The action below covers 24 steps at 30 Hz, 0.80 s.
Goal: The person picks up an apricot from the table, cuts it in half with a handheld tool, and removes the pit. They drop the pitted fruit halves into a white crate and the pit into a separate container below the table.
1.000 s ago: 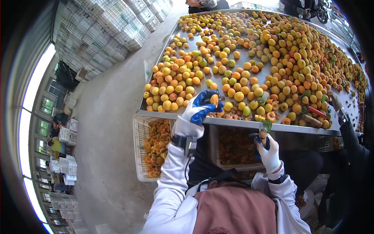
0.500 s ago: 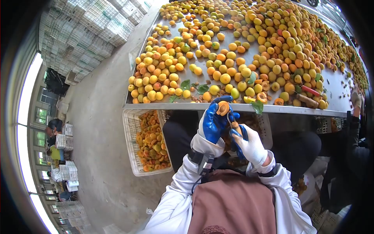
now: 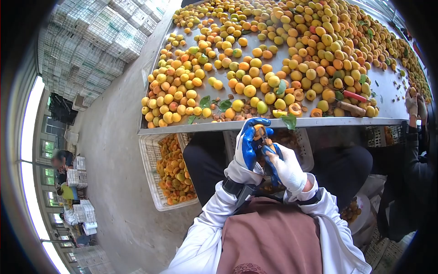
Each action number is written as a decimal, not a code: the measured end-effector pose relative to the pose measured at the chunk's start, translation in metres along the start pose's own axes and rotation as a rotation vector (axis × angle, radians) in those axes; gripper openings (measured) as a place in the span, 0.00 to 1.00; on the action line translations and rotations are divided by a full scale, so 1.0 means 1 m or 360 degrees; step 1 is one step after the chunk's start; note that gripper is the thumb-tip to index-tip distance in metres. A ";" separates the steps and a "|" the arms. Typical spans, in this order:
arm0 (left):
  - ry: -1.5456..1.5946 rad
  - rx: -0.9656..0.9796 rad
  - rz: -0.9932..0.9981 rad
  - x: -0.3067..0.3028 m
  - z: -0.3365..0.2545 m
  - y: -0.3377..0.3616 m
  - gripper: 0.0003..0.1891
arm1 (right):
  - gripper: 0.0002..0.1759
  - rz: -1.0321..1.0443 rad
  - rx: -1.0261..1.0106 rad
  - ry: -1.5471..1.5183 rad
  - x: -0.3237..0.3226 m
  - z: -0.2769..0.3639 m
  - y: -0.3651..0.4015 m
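My left hand [image 3: 247, 150], in a white glove with a blue coated palm, is closed around a cut apricot [image 3: 259, 132] just in front of the table edge. A small wooden-handled tool [image 3: 270, 145] sits in the grip of my right hand [image 3: 290, 169], also gloved. Its thin metal tip is at the apricot's cut face; how deep it goes is hidden. Both hands are close together. Beyond them, apricot halves [image 3: 295, 109] and whole apricots [image 3: 250, 91] lie on the metal table [image 3: 214, 125].
A white crate [image 3: 148, 171] of apricot halves stands on the floor left of my legs, and another crate [image 3: 306, 148] is below my hands. A red-handled tool [image 3: 355, 96] and a wooden handle [image 3: 351, 108] lie on the table. Another person's gloved hand [image 3: 411, 104] is at far right.
The apricot in my left hand has turned, and the tool in my right hand has come up against its cut face. The view has shifted slightly.
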<state>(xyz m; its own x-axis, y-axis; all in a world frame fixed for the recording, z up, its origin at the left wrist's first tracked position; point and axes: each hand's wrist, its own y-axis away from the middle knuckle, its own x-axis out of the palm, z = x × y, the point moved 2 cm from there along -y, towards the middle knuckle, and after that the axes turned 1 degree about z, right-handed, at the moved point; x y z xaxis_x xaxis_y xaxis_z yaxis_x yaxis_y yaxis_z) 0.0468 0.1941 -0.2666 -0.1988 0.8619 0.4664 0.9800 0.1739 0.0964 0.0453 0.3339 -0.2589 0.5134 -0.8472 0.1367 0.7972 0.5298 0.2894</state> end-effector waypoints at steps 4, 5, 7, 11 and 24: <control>-0.0427 0.0279 0.0001 0.003 0.002 -0.003 0.17 | 0.14 0.0024 -0.0105 -0.0095 0.003 -0.012 -0.002; -0.0327 0.0218 -0.0063 0.001 0.004 -0.003 0.17 | 0.15 0.0102 -0.0075 -0.0091 0.002 -0.012 -0.002; -0.0294 0.0239 -0.0160 -0.001 0.006 -0.002 0.17 | 0.16 0.0184 -0.0046 -0.0090 0.000 -0.008 0.000; -0.0404 0.0237 -0.0113 -0.004 0.003 -0.001 0.18 | 0.16 0.0367 0.0155 -0.0325 -0.006 -0.007 0.005; 0.0057 -0.0066 -0.0107 0.021 0.007 -0.007 0.31 | 0.16 0.0253 0.0065 -0.0171 -0.011 -0.030 0.005</control>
<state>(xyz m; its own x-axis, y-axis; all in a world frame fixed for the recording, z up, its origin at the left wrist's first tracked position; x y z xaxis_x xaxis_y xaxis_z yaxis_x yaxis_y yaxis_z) 0.0359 0.2144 -0.2635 -0.2651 0.8312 0.4887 0.9636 0.2104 0.1648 0.0532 0.3475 -0.2875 0.5933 -0.7534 0.2836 0.6941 0.6572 0.2937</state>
